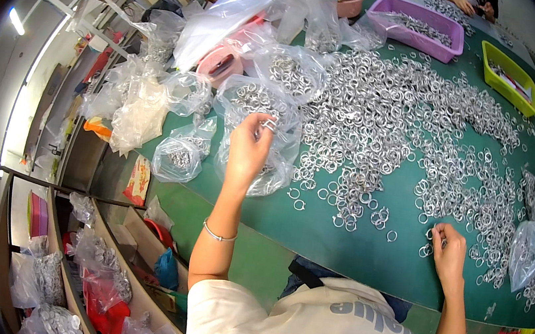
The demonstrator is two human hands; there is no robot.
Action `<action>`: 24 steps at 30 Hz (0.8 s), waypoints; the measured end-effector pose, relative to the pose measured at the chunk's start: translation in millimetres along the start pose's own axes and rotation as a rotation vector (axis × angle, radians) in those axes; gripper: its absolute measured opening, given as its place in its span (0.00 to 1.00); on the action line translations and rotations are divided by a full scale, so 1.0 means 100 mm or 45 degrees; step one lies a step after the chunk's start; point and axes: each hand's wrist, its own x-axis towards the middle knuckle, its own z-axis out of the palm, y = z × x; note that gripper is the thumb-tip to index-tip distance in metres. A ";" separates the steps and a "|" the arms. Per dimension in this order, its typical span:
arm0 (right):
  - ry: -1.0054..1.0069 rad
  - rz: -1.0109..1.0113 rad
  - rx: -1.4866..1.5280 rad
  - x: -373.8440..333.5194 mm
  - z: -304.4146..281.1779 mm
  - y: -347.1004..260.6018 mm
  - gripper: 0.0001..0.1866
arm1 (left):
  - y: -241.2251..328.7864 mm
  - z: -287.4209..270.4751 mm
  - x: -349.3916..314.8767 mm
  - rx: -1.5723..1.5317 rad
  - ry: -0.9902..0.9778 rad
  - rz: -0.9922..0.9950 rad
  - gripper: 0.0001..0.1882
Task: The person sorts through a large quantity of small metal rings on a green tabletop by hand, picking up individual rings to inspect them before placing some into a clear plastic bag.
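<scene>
My left hand [249,146] is raised over a clear plastic bag of metal rings [254,97], with a small silvery metal ring [269,125] pinched between thumb and fingers. Near the front edge of the green table [350,257], my right hand [449,251] has its fingertips closed on another metal ring [429,234], partly hidden by the fingers. Loose rings [368,106] lie in a wide heap across the table between and beyond both hands. A few single rings [392,236] lie apart from the heap close to my body.
At the back stand a purple basket [423,42] with metal parts and a yellow-green basket [510,80]. A pink bowl [220,64] sits among plastic bags at left. Another clear bag [528,256] lies at right. Another person's hand [462,4] shows at the far edge. Shelving [60,222] stands lower left.
</scene>
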 end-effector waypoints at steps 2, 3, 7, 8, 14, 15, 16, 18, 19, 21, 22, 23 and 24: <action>-0.009 0.022 -0.013 0.01 0.00 -0.02 0.04 | -0.20 -0.08 0.07 0.104 0.070 0.016 0.09; 0.004 0.021 -0.009 -0.01 0.01 0.00 0.04 | -0.28 -0.10 0.11 0.151 0.097 0.025 0.09; -0.020 0.027 0.000 -0.02 0.02 -0.06 0.03 | -0.46 -0.23 0.30 0.198 0.203 -0.026 0.10; -0.034 0.041 0.001 -0.02 0.02 -0.07 0.03 | -0.46 -0.25 0.37 0.240 0.227 -0.003 0.10; 0.038 -0.002 0.095 0.01 -0.03 -0.04 0.04 | -0.23 -0.11 0.52 0.540 0.193 0.136 0.23; 0.066 0.006 0.169 0.02 -0.05 -0.04 0.04 | -0.04 -0.03 0.42 0.484 0.217 0.099 0.23; 0.086 -0.002 0.260 0.03 -0.05 -0.06 0.05 | -0.11 -0.01 0.33 0.410 0.334 0.245 0.21; 0.038 0.092 0.373 0.04 -0.10 -0.11 0.05 | 0.12 0.17 0.05 0.141 0.198 0.284 0.14; 0.031 0.130 0.382 0.04 -0.11 -0.11 0.05 | 0.23 0.29 -0.09 0.020 0.031 0.368 0.12; 0.027 0.165 0.296 -0.02 -0.13 -0.05 0.06 | 0.47 0.56 -0.36 -0.182 -0.405 0.277 0.11; 0.024 0.151 0.216 -0.03 -0.12 -0.05 0.06 | 0.60 0.66 -0.52 -0.299 -0.544 0.190 0.11; 0.018 0.137 0.134 -0.05 -0.12 -0.02 0.07 | 0.73 0.77 -0.65 -0.284 -0.717 0.087 0.11; 0.061 0.143 0.216 -0.06 -0.15 0.03 0.07 | 0.72 0.90 -0.77 -0.404 -0.869 0.078 0.11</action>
